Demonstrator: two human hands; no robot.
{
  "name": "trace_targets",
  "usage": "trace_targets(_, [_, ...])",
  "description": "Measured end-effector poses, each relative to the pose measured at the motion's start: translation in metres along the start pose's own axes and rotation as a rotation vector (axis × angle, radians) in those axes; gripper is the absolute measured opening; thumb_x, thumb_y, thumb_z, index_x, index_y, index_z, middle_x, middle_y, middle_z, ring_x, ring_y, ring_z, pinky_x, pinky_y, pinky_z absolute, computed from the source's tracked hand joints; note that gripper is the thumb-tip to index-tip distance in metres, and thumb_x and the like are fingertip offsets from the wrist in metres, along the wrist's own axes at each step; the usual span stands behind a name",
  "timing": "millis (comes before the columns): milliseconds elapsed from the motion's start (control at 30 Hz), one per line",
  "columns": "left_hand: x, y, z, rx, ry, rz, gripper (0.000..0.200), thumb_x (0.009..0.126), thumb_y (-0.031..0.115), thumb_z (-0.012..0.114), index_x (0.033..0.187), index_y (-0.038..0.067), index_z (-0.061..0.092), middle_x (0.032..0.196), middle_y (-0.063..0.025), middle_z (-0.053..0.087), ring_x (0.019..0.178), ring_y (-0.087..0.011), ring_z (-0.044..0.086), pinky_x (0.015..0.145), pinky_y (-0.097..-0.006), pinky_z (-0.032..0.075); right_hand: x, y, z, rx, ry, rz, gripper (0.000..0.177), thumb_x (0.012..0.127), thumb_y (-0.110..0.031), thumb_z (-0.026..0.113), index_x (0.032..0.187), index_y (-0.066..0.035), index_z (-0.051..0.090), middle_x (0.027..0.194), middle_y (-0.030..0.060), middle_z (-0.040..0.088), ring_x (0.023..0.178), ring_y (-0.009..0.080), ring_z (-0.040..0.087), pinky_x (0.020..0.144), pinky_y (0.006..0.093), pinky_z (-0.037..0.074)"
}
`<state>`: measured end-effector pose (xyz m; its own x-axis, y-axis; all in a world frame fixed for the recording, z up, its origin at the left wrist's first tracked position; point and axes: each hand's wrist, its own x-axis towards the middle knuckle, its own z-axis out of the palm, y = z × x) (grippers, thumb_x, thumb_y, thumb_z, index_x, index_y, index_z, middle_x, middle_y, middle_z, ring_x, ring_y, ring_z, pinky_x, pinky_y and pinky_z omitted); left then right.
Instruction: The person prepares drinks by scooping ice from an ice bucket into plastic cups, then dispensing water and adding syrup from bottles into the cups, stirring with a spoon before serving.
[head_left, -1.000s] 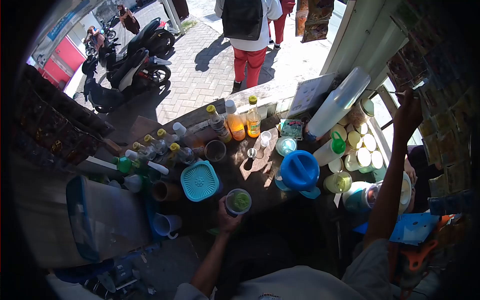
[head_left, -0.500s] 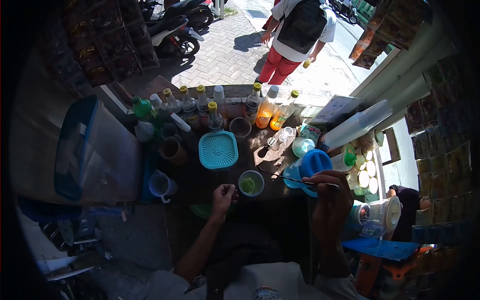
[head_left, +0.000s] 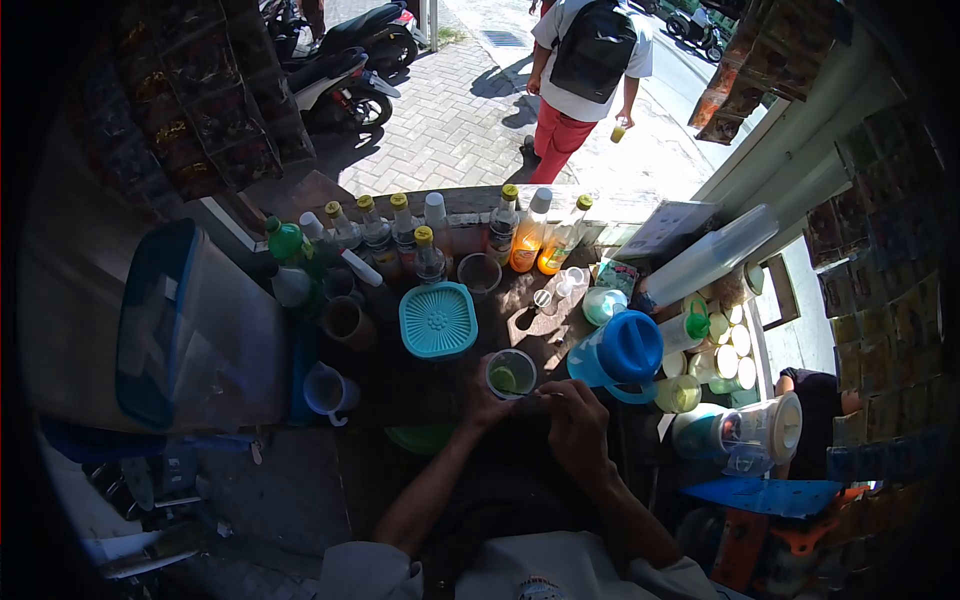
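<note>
A clear plastic cup (head_left: pixel 512 372) with something green (head_left: pixel 504 380) in it, perhaps a lime piece, is at the table's near side. My left hand (head_left: pixel 482 402) is closed around the cup's left side. Pinched in my right hand (head_left: pixel 578 422) is a long thin spoon (head_left: pixel 524 394), its lower end inside the cup; the tip is hard to make out. Just beyond the cup sits a turquoise lidded container (head_left: pixel 438 319). To the right stands a blue pitcher (head_left: pixel 628 348) with its lid on.
Several syrup bottles (head_left: pixel 529 232) line the far edge. A clear measuring jug (head_left: pixel 328 390) and a large plastic bin (head_left: pixel 200 330) are on the left. Stacked cups (head_left: pixel 712 262) and jars (head_left: pixel 680 394) fill the right. Sachets hang both sides; outside, a person with a backpack (head_left: pixel 594 50) walks.
My left hand has moved right and taken hold of the cup. My right hand has come left and down, bringing the spoon into the cup. The view has shifted slightly.
</note>
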<state>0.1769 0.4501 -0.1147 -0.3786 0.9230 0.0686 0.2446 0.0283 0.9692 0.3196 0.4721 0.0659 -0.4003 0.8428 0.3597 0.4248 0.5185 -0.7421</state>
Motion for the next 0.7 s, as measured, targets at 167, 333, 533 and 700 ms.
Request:
trace_targets(167, [-0.004, -0.001, -0.005, 0.034, 0.067, -0.067, 0.079, 0.059, 0.02, 0.091, 0.122, 0.004, 0.044, 0.111, -0.0142, 0.06, 0.103, -0.0268, 0.062, 0.089, -0.0371, 0.051, 0.021, 0.028, 0.01, -0.057, -0.242, -0.115, 0.01, 0.082, 0.004, 0.063, 0.091, -0.001, 0.065, 0.084, 0.0132, 0.065, 0.074, 0.0295, 0.067, 0.061, 0.0363, 0.052])
trace_targets(333, [-0.01, -0.004, -0.012, -0.061, 0.02, -0.006, 0.073, 0.061, 0.019, 0.089, 0.119, 0.004, 0.047, 0.108, -0.0129, 0.059, 0.1, -0.0261, 0.062, 0.086, -0.0362, 0.051, 0.017, 0.024, 0.014, -0.061, -0.141, -0.07, 0.01, 0.082, 0.001, 0.064, 0.09, -0.003, 0.065, 0.082, 0.0122, 0.067, 0.073, 0.0299, 0.067, 0.061, 0.0368, 0.052])
trace_targets(533, [-0.029, -0.008, -0.029, 0.181, 0.121, -0.22, 0.048, 0.077, 0.014, 0.079, 0.114, 0.002, 0.051, 0.101, -0.0094, 0.059, 0.09, -0.0215, 0.064, 0.078, -0.0339, 0.055, 0.022, 0.025, 0.014, -0.126, -0.096, -0.057, 0.007, 0.085, -0.004, 0.064, 0.091, -0.002, 0.066, 0.085, 0.0141, 0.069, 0.072, 0.0305, 0.068, 0.061, 0.0377, 0.052])
trace_targets(700, [-0.021, 0.038, -0.029, -0.446, 0.19, -0.586, 0.013, 0.095, 0.011, 0.06, 0.102, 0.001, 0.055, 0.089, -0.0047, 0.06, 0.075, -0.0122, 0.064, 0.065, -0.0289, 0.058, 0.024, 0.027, 0.021, -0.047, -0.177, -0.044, 0.006, 0.087, -0.006, 0.064, 0.09, -0.001, 0.065, 0.082, 0.0149, 0.068, 0.072, 0.0315, 0.067, 0.061, 0.0393, 0.051])
